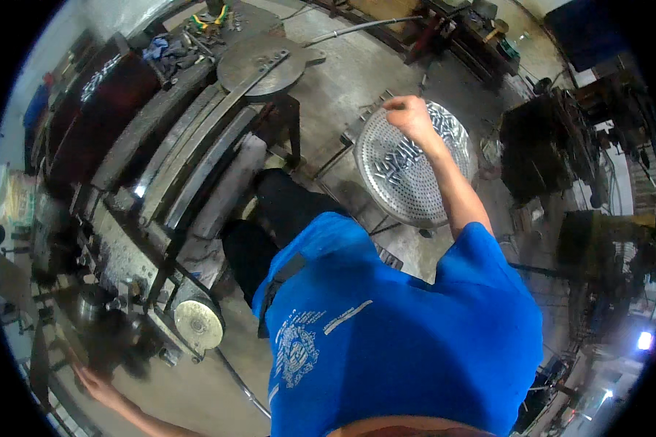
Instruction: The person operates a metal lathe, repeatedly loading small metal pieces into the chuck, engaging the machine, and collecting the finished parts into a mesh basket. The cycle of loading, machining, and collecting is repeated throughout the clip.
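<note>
My right hand (410, 119) is closed above the far left rim of a round perforated metal tray (377, 164). Its fingers are curled in; whatever they hold, if anything, is hidden. Many short, shiny metal pins (397, 162) lie loose across the tray's middle and far side. At the lower left, my left arm stretches toward a dark metal machine (116, 247), and my left hand (98, 386) is beside its lower end. Blur and shadow at the picture's rim obscure those fingers. A pale round handwheel (198, 325) sticks out of the machine near that arm.
Long metal rails (189, 156) run along the machine. Beyond them, a round metal plate (259, 65) carries a long bar. A blue rag (155, 48) and yellow-handled pliers (211, 20) lie among tools at the far left. Dark machinery (536, 146) stands to the right.
</note>
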Action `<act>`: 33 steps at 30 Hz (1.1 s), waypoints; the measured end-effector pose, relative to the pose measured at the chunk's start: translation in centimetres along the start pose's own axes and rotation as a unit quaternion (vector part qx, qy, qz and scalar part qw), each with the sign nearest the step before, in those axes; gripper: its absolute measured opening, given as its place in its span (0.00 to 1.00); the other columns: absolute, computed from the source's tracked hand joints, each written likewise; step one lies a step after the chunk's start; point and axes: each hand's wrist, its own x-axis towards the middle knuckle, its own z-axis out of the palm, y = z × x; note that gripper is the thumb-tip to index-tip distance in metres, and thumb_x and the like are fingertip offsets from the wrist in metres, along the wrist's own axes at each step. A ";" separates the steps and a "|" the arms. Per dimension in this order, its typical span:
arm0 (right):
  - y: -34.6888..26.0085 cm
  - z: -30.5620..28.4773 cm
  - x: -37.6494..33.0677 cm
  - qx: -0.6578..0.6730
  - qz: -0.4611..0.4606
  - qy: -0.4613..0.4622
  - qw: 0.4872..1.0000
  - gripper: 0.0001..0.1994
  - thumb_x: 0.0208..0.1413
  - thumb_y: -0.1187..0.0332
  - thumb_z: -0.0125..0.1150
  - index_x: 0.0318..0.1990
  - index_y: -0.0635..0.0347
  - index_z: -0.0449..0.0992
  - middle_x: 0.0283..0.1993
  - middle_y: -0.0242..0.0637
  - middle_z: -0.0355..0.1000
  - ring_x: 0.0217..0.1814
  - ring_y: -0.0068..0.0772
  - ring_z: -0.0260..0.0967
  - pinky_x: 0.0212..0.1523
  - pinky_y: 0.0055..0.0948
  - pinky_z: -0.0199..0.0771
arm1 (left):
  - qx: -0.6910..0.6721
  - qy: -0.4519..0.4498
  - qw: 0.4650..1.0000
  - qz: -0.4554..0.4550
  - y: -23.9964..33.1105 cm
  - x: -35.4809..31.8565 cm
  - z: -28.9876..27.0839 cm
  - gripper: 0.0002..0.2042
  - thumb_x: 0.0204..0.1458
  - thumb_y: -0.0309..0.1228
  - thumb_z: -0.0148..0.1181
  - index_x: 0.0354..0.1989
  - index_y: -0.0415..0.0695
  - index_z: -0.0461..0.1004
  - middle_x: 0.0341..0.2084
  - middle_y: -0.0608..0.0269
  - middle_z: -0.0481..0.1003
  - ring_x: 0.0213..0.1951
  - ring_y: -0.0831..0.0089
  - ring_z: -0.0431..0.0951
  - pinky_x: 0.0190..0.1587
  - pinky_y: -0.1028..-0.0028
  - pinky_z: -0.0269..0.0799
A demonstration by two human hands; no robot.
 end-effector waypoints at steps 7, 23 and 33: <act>6.7 5.2 -6.3 -0.151 0.012 -0.127 0.980 0.12 0.30 0.67 0.61 0.28 0.55 0.80 0.34 0.42 0.74 0.38 0.43 0.72 0.41 0.33 0.72 | -0.022 0.027 0.979 -0.199 3.4 -2.3 -2.5 0.26 0.60 0.47 0.40 0.59 0.40 0.61 0.44 0.51 0.72 0.38 0.63 0.74 0.38 0.72 0.70; 2.0 8.7 -1.3 0.106 -0.064 -0.220 0.968 0.16 0.37 0.61 0.56 0.33 0.59 0.80 0.34 0.40 0.76 0.40 0.40 0.72 0.42 0.31 0.70 | -0.123 0.011 0.987 -0.101 13.6 -9.0 -6.5 0.23 0.57 0.46 0.47 0.55 0.42 0.67 0.30 0.57 0.73 0.31 0.71 0.73 0.38 0.70 0.70; -28.9 13.4 -6.0 0.457 -0.424 -0.377 0.685 0.29 0.39 0.44 0.62 0.37 0.63 0.79 0.46 0.40 0.66 0.48 0.36 0.65 0.52 0.31 0.62 | -0.568 -0.395 0.722 -0.014 32.2 -6.1 3.9 0.14 0.57 0.35 0.49 0.39 0.33 0.71 0.25 0.59 0.75 0.26 0.76 0.76 0.32 0.76 0.72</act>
